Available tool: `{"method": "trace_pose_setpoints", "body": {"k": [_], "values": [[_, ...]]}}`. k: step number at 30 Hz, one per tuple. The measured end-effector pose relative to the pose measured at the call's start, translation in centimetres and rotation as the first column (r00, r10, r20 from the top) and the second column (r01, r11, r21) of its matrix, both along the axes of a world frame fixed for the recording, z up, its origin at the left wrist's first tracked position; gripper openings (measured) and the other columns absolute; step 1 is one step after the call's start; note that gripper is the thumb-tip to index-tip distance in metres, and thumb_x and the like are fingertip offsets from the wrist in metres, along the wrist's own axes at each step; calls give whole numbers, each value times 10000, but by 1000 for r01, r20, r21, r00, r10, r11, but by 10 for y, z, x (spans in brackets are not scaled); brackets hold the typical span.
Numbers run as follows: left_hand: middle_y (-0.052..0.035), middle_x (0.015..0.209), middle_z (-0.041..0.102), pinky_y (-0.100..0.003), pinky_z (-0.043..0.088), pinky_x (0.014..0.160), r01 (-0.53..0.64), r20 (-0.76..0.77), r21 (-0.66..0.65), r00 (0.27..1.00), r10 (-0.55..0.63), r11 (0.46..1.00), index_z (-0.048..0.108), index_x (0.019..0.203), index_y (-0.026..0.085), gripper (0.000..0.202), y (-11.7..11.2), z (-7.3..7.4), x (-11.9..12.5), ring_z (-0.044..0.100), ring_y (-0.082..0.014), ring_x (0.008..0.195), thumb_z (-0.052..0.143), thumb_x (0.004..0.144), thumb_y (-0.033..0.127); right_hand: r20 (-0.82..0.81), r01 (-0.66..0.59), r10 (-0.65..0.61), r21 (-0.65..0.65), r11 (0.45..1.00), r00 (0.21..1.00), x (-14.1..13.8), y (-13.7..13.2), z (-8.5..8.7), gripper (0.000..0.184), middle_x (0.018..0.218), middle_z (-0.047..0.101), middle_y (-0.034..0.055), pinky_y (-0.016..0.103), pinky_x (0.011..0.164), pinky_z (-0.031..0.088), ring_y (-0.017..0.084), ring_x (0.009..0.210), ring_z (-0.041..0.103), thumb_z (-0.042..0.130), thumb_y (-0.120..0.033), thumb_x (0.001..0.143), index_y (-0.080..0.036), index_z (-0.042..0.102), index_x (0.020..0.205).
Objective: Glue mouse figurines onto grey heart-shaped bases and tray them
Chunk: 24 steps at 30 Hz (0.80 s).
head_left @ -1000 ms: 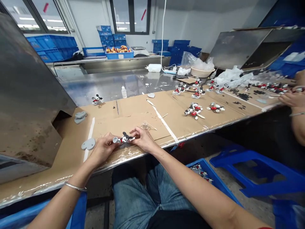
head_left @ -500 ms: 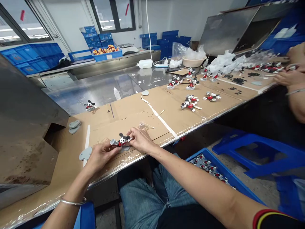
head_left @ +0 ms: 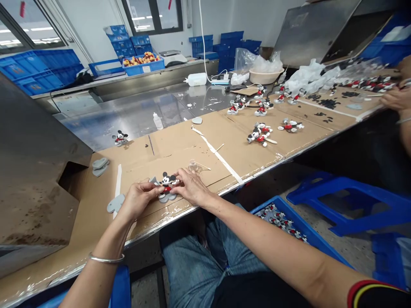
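A Mickey Mouse figurine [head_left: 166, 187] with black ears, a red body and a grey base stands upright over the cardboard near the table's front edge. My left hand [head_left: 140, 197] pinches its left side, and my right hand [head_left: 192, 188] grips it from the right; both hands are closed on it. Left of my left hand lies a grey rounded base piece [head_left: 116, 203]. Behind my right hand are a small clear cup [head_left: 192, 166] and a cotton swab [head_left: 203, 166]. One more figurine [head_left: 120, 138] stands farther back on the left.
Several figurines [head_left: 260, 136] lie or stand to the right on the cardboard [head_left: 221, 134]. A metal housing [head_left: 35, 179] borders the left side. Below the table edge sits a blue crate [head_left: 321, 248] of figurines. Another person's hand [head_left: 393, 97] works at far right.
The figurine has turned more upright and faces me, its grey base now visible below. My hands have shifted slightly with it, and the camera view has moved a little.
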<state>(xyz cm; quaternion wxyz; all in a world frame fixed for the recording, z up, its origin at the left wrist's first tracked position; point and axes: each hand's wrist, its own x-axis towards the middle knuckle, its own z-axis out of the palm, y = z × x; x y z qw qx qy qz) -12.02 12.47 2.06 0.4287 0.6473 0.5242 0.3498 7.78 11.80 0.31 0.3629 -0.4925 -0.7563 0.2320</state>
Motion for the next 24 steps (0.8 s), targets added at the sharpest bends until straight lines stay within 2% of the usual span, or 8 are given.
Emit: {"method": "trace_pose_setpoints", "body": {"k": [3, 6, 11, 17, 20, 22, 24], "values": [[-39, 685, 672, -286, 426, 625, 12, 13, -36, 1000, -12, 999, 773, 704, 188, 303, 0, 4, 2, 569, -168, 665, 782, 616, 478, -3, -10, 10, 12, 1000, 1000, 0, 1, -2, 401, 981, 601, 19, 318, 849, 376, 182, 938, 567, 788, -253, 705, -194, 536, 1011], [-29, 661, 658, -288, 407, 606, 18, -5, -11, 1000, -18, 1000, 771, 705, 202, 310, -3, 3, -1, 552, -169, 656, 758, 642, 505, -23, -6, 6, -25, 1000, 1000, -1, 2, -1, 379, 963, 600, 8, 297, 809, 390, 171, 904, 569, 787, -232, 698, -203, 546, 990], [-38, 780, 683, -352, 367, 792, 71, -132, 93, 989, -58, 993, 779, 838, 257, 239, -11, -1, -14, 514, -223, 846, 772, 672, 428, -13, 7, -7, -45, 999, 1000, -3, 2, 3, 332, 930, 602, -2, 289, 781, 393, 168, 882, 566, 774, -242, 710, -213, 562, 964], [-19, 772, 654, -370, 334, 798, 186, -280, 154, 950, -138, 970, 770, 865, 313, 183, -5, 0, -23, 456, -229, 853, 705, 756, 444, -4, -4, 4, -49, 999, 1000, -3, 5, 2, 333, 947, 612, 11, 263, 719, 389, 163, 858, 569, 769, -242, 706, -204, 574, 974], [-11, 711, 592, -359, 339, 787, 290, -299, 193, 927, -226, 937, 768, 852, 311, 177, 4, 1, -24, 429, -220, 833, 706, 761, 451, -15, -20, 20, -61, 998, 1000, -3, 9, 0, 350, 929, 608, 9, 250, 686, 377, 156, 826, 566, 780, -249, 694, -203, 580, 977], [-9, 690, 577, -356, 339, 789, 390, -326, 224, 894, -309, 893, 763, 829, 303, 155, 10, 2, -24, 413, -214, 823, 679, 796, 429, -21, -46, 45, -59, 997, 999, -3, 13, 0, 349, 892, 604, 0, 244, 678, 370, 152, 809, 561, 781, -240, 690, -202, 582, 973], [-8, 735, 620, -359, 336, 810, 483, -346, 253, 855, -388, 839, 756, 833, 301, 128, 15, 3, -24, 410, -210, 831, 657, 826, 383, -15, -87, 86, -40, 995, 996, -2, 16, 1, 336, 863, 598, -5, 242, 683, 366, 155, 821, 556, 775, -216, 691, -200, 583, 966]]}}
